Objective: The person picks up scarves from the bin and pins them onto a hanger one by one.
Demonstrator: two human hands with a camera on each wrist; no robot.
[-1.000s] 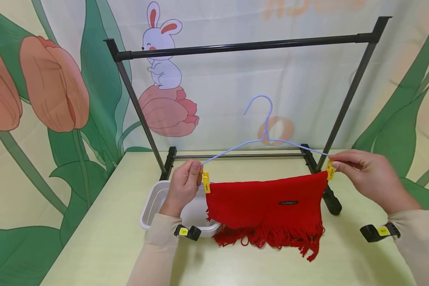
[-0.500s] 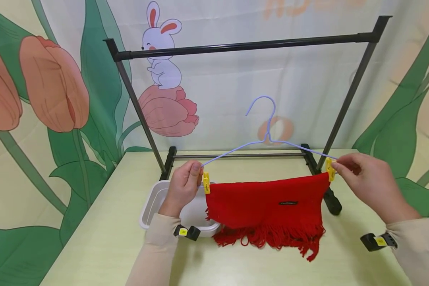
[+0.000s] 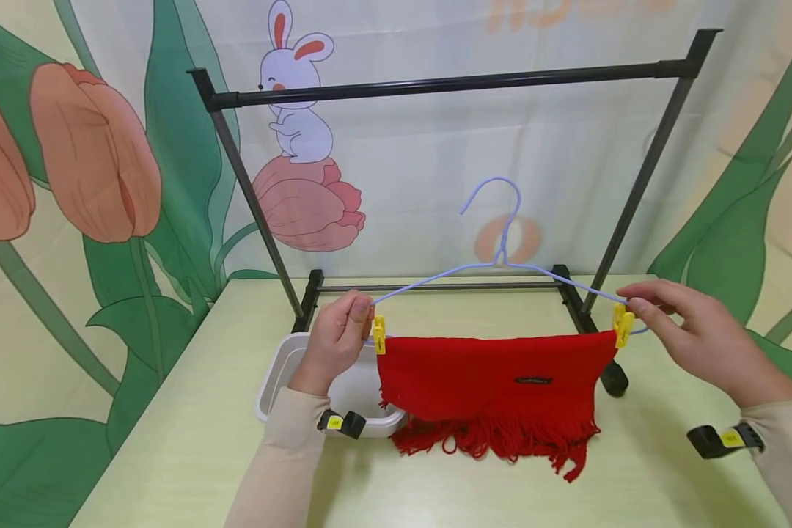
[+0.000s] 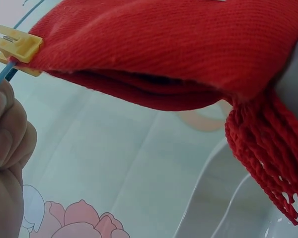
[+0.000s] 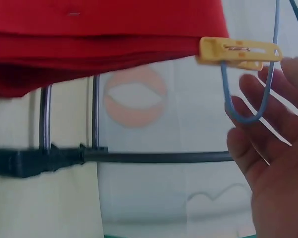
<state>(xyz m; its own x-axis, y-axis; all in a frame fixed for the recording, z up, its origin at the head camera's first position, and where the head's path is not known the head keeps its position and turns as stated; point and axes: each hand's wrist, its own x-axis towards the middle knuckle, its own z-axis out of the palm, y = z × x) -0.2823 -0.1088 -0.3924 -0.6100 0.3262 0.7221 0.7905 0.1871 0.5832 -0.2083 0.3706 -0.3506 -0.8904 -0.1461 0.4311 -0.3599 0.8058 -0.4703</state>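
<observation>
A red fringed scarf hangs folded from a light-blue wire hanger, its hook pointing up. A yellow clothespin clips its left top corner, and a second yellow clothespin clips the right one. My left hand grips the hanger's left end beside the first clothespin, fingers curled round the wire in the left wrist view. With thumb and index finger, my right hand pinches the hanger's right arm by the second clothespin. In the right wrist view the hanger's rounded end loops past the other fingers.
A black garment rack stands behind the hanger, its crossbar above the hook. On the pale table, a white plastic basin sits partly behind my left hand and the scarf. A printed curtain hangs at the back.
My right hand has moved right, with the right clothespin shifting right and down. The hanger's hook has also shifted right, and the scarf's top edge is more level. My left hand stays nearly still.
</observation>
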